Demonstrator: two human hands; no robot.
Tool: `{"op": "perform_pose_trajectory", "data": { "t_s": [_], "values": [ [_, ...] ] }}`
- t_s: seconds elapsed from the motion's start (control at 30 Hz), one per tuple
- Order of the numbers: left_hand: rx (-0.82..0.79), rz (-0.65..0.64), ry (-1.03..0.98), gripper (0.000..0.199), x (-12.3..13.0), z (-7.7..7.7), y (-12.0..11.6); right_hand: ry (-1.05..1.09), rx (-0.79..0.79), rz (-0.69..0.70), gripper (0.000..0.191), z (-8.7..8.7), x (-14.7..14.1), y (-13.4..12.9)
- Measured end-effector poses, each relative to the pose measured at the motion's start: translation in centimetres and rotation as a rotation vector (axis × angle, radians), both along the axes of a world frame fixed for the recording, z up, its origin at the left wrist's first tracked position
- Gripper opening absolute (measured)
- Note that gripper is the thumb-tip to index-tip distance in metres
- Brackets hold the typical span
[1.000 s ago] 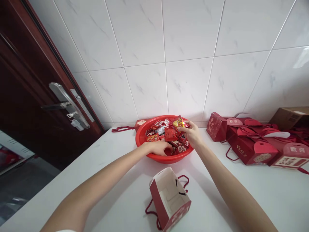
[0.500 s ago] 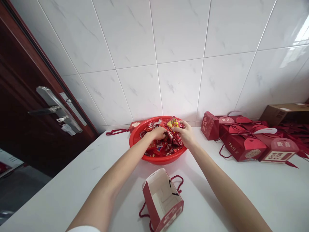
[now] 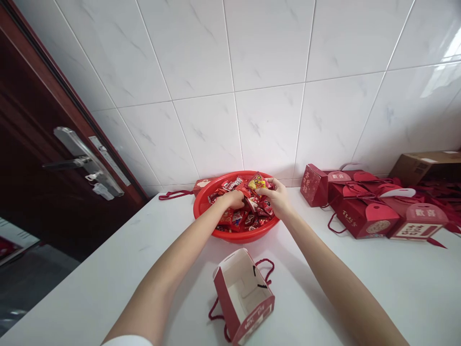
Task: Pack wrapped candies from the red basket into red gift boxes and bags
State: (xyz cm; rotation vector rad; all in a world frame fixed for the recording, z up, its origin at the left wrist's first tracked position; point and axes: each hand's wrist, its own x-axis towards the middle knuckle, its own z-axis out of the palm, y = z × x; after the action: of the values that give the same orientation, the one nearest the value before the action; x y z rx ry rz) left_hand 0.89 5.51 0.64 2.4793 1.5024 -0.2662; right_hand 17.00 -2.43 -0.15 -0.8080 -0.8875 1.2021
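A red plastic basket [image 3: 248,237] full of wrapped sweets [image 3: 237,220] stands against the wall. My left hand [image 3: 235,198] reaches in over its middle, fingers curled down among the wrappers; what they grip is hidden. At the basket's right side my right hand [image 3: 276,196] pinches a yellow and red sweet packet [image 3: 257,182] between thumb and fingers. In front of the basket, nearer to me, a red gift box [image 3: 242,293] with a white inside lies open at the top, its dark red cord handles [image 3: 267,269] spread to both sides.
Several closed red gift boxes [image 3: 367,211] stand together at the right on the white table [image 3: 151,278]. Behind them is a brown cardboard box [image 3: 414,168]. A red ribbon [image 3: 175,194] lies left of the basket. A dark wooden door [image 3: 32,144] is at the left.
My left hand has shifted slightly left within the sweets. My right hand stays at the yellow and red packet. The gift box has not moved on the table.
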Motion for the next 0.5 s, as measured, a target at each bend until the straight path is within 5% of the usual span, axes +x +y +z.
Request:
{"op": "perform_pose_trajectory", "data": {
  "t_s": [0.17, 0.5],
  "values": [
    [-0.106, 0.024, 0.036, 0.026, -0.6, 0.6, -0.9, -0.007, 0.003, -0.008, 0.041, 0.1, -0.1, -0.2],
    [0.022, 0.006, 0.084, 0.016, -0.4, 0.2, -1.2, -0.027, 0.033, -0.011, 0.04, -0.1, 0.0, -0.2]
  ]
}}
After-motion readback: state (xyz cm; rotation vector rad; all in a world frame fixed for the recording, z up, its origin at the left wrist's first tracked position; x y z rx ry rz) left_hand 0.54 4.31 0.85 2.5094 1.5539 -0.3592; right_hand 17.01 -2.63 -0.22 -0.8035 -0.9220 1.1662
